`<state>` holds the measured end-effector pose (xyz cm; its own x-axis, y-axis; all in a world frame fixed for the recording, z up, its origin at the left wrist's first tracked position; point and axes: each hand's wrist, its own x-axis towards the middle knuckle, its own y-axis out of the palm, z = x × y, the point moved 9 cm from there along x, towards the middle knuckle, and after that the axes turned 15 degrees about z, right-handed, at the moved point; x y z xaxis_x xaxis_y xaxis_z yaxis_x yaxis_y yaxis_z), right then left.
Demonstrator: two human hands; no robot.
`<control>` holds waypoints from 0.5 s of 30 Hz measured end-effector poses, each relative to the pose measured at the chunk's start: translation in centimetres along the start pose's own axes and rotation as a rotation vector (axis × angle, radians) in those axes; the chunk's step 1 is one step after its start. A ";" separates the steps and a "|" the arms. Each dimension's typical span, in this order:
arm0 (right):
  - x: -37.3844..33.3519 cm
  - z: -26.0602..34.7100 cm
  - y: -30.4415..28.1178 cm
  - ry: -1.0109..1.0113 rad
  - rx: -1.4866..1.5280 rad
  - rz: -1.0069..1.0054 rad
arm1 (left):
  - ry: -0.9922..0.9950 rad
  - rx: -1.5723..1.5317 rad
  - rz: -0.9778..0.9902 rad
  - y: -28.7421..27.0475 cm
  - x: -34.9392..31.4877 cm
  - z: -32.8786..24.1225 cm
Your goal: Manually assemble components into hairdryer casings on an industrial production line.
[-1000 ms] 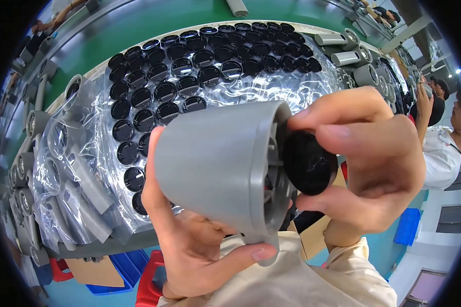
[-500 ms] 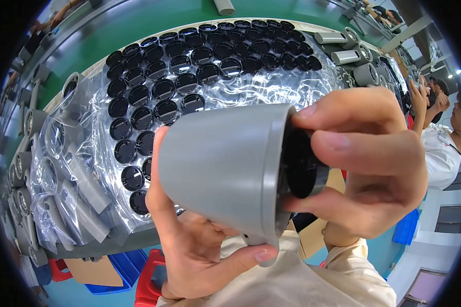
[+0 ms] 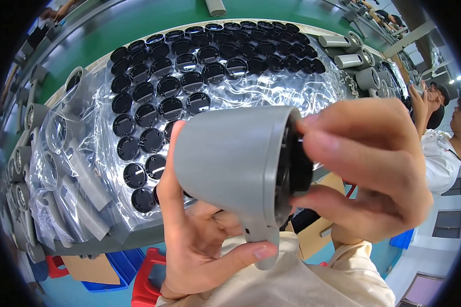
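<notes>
My left hand (image 3: 197, 256) is wrapped round a grey hair-dryer housing (image 3: 225, 158), its fingers behind the barrel and its thumb along the short handle stub below. The wide open end of the barrel faces right. There my right hand (image 3: 374, 163) pinches a round black cap (image 3: 301, 163) between thumb and fingers. The cap sits at the opening, partly inside the rim; how deep it goes is hidden. Behind the housing, many like black caps (image 3: 170, 108) lie in rows on clear plastic sheeting (image 3: 271, 92).
Grey housings in clear bags (image 3: 82, 179) lie at the left, with more grey housings (image 3: 368, 78) at the far right. A green conveyor surface (image 3: 153, 18) runs along the back. Below are a red stool (image 3: 147, 279) and a blue bin (image 3: 133, 263). A person in white (image 3: 440, 158) is at the right.
The black cap has turned and now lies more squarely across the housing's open end. The housing has shifted slightly right in my left hand, and my right fingers have moved with the cap.
</notes>
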<state>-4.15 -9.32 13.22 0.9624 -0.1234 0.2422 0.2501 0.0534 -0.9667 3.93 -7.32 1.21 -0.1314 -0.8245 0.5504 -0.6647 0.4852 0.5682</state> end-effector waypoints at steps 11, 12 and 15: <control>1.6 0.0 -0.9 0.188 0.018 -0.164 | -0.321 -0.115 -0.224 0.1 -0.5 0.0; 1.4 -0.8 -0.9 0.275 0.087 -0.169 | -0.283 -0.139 -0.221 0.1 -0.1 0.1; 1.4 -3.3 1.1 0.497 0.337 -0.187 | -0.160 -0.178 -0.252 -1.0 0.0 0.2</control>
<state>-2.86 -12.74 12.24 0.7549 -0.6024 0.2593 0.5071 0.2855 -0.8133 4.44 -7.91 0.47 -0.1025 -0.9532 0.2843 -0.5538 0.2921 0.7797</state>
